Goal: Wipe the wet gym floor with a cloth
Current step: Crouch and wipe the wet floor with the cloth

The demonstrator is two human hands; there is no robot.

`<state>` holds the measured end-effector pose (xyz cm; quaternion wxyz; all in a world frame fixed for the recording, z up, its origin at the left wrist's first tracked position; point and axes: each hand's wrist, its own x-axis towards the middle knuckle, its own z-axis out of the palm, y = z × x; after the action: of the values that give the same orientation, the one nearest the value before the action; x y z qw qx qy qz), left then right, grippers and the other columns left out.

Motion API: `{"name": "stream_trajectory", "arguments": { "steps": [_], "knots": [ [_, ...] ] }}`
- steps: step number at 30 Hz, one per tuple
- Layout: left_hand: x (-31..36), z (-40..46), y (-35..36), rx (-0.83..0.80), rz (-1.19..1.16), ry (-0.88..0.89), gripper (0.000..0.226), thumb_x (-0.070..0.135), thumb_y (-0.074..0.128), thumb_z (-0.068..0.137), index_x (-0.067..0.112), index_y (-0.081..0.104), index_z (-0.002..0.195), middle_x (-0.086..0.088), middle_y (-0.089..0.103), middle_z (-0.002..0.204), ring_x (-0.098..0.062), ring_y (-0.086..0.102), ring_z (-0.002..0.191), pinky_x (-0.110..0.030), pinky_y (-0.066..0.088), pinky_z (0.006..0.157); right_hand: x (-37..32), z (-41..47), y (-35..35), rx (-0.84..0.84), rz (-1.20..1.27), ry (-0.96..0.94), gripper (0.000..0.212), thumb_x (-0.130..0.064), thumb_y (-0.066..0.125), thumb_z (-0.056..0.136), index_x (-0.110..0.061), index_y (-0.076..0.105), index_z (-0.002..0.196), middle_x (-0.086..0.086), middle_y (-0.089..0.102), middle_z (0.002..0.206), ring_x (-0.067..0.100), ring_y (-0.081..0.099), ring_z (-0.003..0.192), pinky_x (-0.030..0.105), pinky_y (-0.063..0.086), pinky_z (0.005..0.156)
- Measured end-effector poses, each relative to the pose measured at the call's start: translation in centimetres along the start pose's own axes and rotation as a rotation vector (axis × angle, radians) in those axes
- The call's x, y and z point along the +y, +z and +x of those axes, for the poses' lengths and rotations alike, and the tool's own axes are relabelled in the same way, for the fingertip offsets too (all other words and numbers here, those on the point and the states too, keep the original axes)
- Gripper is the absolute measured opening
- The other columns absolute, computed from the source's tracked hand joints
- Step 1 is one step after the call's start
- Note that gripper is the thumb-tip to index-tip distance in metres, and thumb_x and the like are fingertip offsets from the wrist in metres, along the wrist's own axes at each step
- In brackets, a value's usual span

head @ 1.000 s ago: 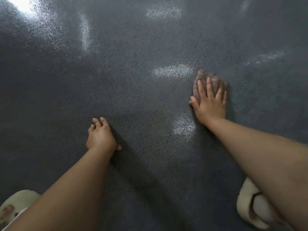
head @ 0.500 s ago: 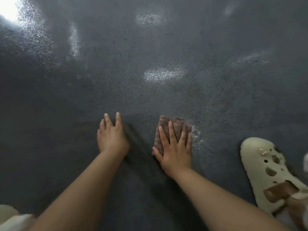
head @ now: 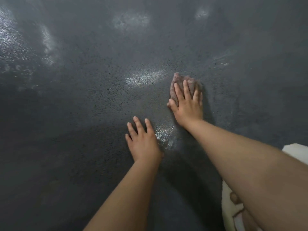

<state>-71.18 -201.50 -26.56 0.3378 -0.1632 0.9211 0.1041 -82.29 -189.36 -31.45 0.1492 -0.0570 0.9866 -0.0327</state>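
Observation:
The dark grey gym floor [head: 83,114] fills the view, speckled with water drops that shine in patches. A small brownish cloth [head: 179,82] lies flat on the floor right of centre. My right hand [head: 187,104] presses down on it with straight, spread fingers, and only the cloth's far edge and left side show past the fingers. My left hand [head: 143,140] rests flat on the bare floor nearer to me and to the left, fingers straight, holding nothing.
A cream foam clog [head: 233,210] on a foot sits at the lower right, partly hidden under my right forearm. A wet glare patch [head: 145,78] lies just left of the cloth, another [head: 164,133] between my hands.
My right hand has pushed the cloth away from me and to the right, from beside my left hand. The view shifted, so the clog now sits lower under my forearm.

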Motion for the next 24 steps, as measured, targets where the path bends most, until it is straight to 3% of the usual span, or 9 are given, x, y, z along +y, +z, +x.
{"name": "stream_trajectory", "arguments": {
  "steps": [2,4,8,11,13,16,18,24],
  "knots": [
    [0.0,-0.2,-0.1,0.005,0.011,-0.002,0.117,0.046,0.073,0.076,0.018,-0.014,0.149,-0.015,-0.021,0.155,-0.037,-0.012,0.144,-0.045,0.009,0.116,-0.9,-3.4,1.7,0.088,0.036,0.048,0.065,-0.055,0.025,0.092,-0.026,0.024,0.149,0.010,0.017,0.157,0.045,0.018,0.140,0.057,0.012,0.112],
    [0.2,-0.2,-0.2,0.032,0.020,-0.005,0.101,0.039,0.064,0.086,0.018,-0.011,0.150,-0.015,-0.019,0.156,-0.037,-0.011,0.144,-0.045,0.010,0.117,-2.3,-7.2,3.3,0.127,0.061,0.096,0.064,-0.052,0.030,0.088,-0.019,0.040,0.143,0.016,0.038,0.148,0.049,0.040,0.127,0.062,0.028,0.104],
    [0.4,0.2,0.0,0.062,0.005,-0.010,0.071,0.030,0.039,0.099,0.017,-0.008,0.151,-0.015,-0.018,0.156,-0.037,-0.011,0.144,-0.045,0.011,0.118,-4.2,-11.0,4.6,0.044,0.060,0.105,0.060,-0.051,0.033,0.087,-0.023,0.036,0.140,0.016,0.044,0.144,0.049,0.046,0.121,0.063,0.036,0.097],
    [0.6,0.5,0.0,0.053,0.003,-0.026,0.073,0.021,0.042,0.098,0.018,-0.008,0.151,-0.014,-0.019,0.156,-0.037,-0.012,0.144,-0.045,0.011,0.118,-3.4,-8.6,4.1,-0.004,0.035,0.019,0.063,-0.057,0.032,0.083,-0.029,0.035,0.140,0.013,0.041,0.146,0.050,0.037,0.125,0.067,0.031,0.097],
    [0.7,0.4,-0.2,0.012,0.019,-0.035,0.089,0.027,0.055,0.092,0.017,-0.011,0.151,-0.015,-0.021,0.155,-0.038,-0.013,0.143,-0.045,0.010,0.118,-3.1,-5.7,2.7,-0.003,0.009,-0.089,0.067,-0.060,0.030,0.080,-0.033,0.036,0.142,0.010,0.038,0.149,0.052,0.032,0.129,0.068,0.024,0.101],
    [0.8,0.3,-0.6,-0.041,0.039,-0.049,0.116,0.038,0.074,0.078,0.015,-0.015,0.149,-0.016,-0.023,0.154,-0.039,-0.014,0.143,-0.045,0.009,0.117,-2.4,0.8,-0.1,-0.023,-0.066,-0.288,0.067,-0.064,0.028,0.088,-0.041,0.011,0.149,0.002,0.000,0.160,0.047,-0.005,0.141,0.061,-0.003,0.110],
    [0.9,0.4,-0.6,-0.058,0.046,-0.062,0.120,0.040,0.076,0.075,0.015,-0.017,0.149,-0.015,-0.025,0.154,-0.038,-0.015,0.143,-0.045,0.008,0.117,-1.9,5.1,-2.3,-0.093,-0.115,-0.356,0.067,-0.063,0.027,0.091,-0.044,-0.003,0.148,-0.005,-0.016,0.158,0.040,-0.021,0.140,0.058,-0.011,0.112],
    [1.3,0.6,-0.7,-0.094,0.079,-0.089,0.122,0.039,0.076,0.075,0.013,-0.018,0.148,-0.018,-0.025,0.153,-0.041,-0.015,0.142,-0.046,0.009,0.117,0.1,7.8,-5.6,-0.311,-0.296,-0.615,0.068,-0.060,0.024,0.095,-0.038,-0.013,0.148,0.000,-0.026,0.155,0.039,-0.026,0.139,0.054,-0.012,0.113]
  ]
}}
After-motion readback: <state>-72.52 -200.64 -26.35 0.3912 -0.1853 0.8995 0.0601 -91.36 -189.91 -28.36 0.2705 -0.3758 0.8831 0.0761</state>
